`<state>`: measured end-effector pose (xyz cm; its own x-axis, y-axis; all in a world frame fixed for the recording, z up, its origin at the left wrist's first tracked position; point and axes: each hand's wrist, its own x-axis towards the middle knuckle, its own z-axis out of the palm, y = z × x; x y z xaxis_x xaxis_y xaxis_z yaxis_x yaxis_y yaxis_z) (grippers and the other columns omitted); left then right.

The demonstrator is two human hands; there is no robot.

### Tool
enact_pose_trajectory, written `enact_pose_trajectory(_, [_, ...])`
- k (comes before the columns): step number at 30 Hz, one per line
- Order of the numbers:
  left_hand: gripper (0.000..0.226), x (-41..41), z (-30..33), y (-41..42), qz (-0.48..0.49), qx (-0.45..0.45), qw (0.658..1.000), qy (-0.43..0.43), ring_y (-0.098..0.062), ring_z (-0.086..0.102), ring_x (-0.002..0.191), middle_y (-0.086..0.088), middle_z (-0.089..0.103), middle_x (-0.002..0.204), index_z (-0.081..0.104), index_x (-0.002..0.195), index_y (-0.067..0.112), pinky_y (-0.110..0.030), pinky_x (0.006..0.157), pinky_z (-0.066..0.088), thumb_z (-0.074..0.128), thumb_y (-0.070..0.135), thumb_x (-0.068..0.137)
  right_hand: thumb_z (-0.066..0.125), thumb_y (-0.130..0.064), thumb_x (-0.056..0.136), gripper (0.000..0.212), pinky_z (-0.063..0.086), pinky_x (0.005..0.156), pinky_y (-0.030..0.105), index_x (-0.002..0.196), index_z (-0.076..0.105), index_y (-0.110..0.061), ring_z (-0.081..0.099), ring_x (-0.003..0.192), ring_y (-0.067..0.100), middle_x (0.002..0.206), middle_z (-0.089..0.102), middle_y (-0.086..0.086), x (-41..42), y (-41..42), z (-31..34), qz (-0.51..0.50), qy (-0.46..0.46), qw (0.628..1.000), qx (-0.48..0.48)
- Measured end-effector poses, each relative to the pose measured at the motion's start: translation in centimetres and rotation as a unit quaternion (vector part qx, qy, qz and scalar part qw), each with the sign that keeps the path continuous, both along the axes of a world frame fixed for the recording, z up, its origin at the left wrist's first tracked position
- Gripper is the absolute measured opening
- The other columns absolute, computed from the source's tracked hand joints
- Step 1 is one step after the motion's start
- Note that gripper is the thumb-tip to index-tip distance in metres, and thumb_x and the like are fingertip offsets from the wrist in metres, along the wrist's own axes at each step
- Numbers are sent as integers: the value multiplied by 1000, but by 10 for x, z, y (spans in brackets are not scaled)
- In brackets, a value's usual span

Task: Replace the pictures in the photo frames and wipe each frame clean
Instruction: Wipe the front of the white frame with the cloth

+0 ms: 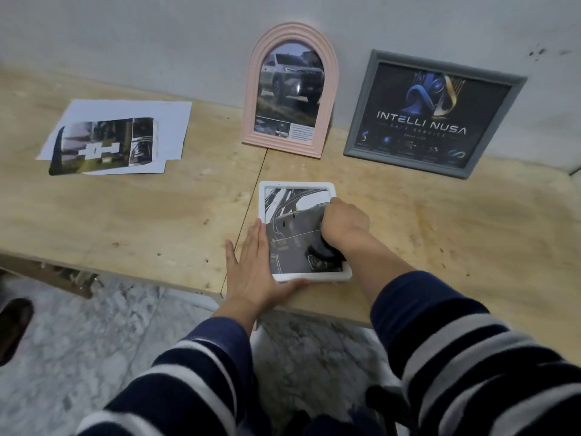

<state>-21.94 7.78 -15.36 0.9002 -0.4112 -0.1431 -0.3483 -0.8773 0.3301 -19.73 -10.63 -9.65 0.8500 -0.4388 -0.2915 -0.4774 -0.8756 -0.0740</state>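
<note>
A small white frame (295, 185) lies flat near the table's front edge, with a grey picture of a car in it. My left hand (257, 262) lies flat against the frame's left and lower edge, fingers together. My right hand (344, 220) is closed on a dark cloth (323, 251) that rests on the frame's glass at its right side. A pink arched frame (292, 89) and a grey rectangular frame (430, 113) lean upright against the wall behind.
Loose pictures and white sheets (116, 136) lie at the table's left. The wooden table (125, 209) ends just below the white frame, with marble floor (94, 357) beneath. A dark shoe (12, 325) shows at the far left.
</note>
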Motion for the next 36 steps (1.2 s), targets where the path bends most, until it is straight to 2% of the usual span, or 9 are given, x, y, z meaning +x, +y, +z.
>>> enact_pose_trajectory(5, [134, -1, 2, 2, -9, -7, 1000, -8, -11, -16, 147, 2, -18, 161, -18, 152, 16, -52, 117, -11, 29, 96, 55, 45, -14, 91, 34, 44, 79, 33, 125, 52, -10, 58, 108, 30, 121, 58, 7, -39, 11, 0, 27, -6, 1000, 0])
enact_pose_trajectory(9, [140, -1, 2, 1, -8, -11, 1000, -1, -11, -15, 147, 2, -17, 161, -18, 151, 16, -53, 117, -10, 31, 98, 50, 48, -16, 90, 19, 45, 74, 30, 101, 63, -11, 61, 100, 29, 106, 62, 3, -55, 7, 1, -7, 21, 998, 65])
enact_pose_trajectory(12, [141, 0, 2, 2, -12, -13, 1000, 2, -11, -15, 147, 2, -17, 161, -19, 151, 16, -53, 118, -9, 35, 98, 51, 50, -21, 94, 31, 46, 86, 30, 116, 65, -6, 59, 109, 31, 121, 64, 13, -42, -3, 14, -17, 56, 988, 144])
enact_pose_trajectory(17, [137, 1, -2, 3, -18, -16, 1000, -5, -10, -16, 147, 2, -19, 161, -20, 151, 16, -50, 119, -7, 30, 97, 53, 52, -24, 92, 25, 41, 75, 24, 105, 70, -13, 60, 103, 28, 114, 67, 9, -3, -1, 21, -101, -118, 970, 189])
enact_pose_trajectory(20, [134, 2, -3, 3, -7, -40, 999, 1, -9, -14, 147, 3, -16, 161, -19, 151, 15, -48, 119, -9, 42, 91, 59, 52, -25, 93, 24, 42, 76, 26, 108, 67, -14, 59, 104, 28, 113, 66, 8, 22, 5, 13, -143, -201, 946, 209])
enact_pose_trajectory(24, [137, 3, -6, 3, 2, -64, 998, 3, -6, -13, 147, 5, -13, 162, -21, 151, 16, -45, 119, -10, 46, 91, 57, 42, -17, 96, 35, 39, 96, 32, 126, 59, -14, 41, 126, 30, 130, 56, 6, 41, 22, -15, -61, -139, 972, 179])
enact_pose_trajectory(27, [138, 4, -6, 2, -9, -68, 998, 1, -6, -14, 147, 4, -15, 161, -24, 149, 16, -45, 118, -11, 45, 93, 58, 40, -10, 91, 45, 35, 102, 38, 133, 54, -21, 34, 128, 27, 140, 47, -2, 40, 30, -27, 26, -112, 989, 91])
enact_pose_trajectory(30, [138, 4, -5, 3, -17, -55, 998, 4, -7, -16, 146, 3, -18, 161, -26, 148, 14, -46, 118, -11, 42, 94, 58, 43, -5, 86, 56, 31, 109, 37, 138, 51, -24, 32, 131, 23, 144, 43, -6, 34, 31, -26, 73, -99, 986, 108])
enact_pose_trajectory(36, [138, 2, -3, 3, -10, -49, 999, 12, -7, -17, 146, 5, -18, 161, -28, 147, 15, -46, 119, -10, 46, 91, 59, 44, 2, 73, 56, 47, 92, 41, 114, 68, -27, 48, 116, 27, 121, 62, -2, 9, 33, -20, 138, -89, 976, 142])
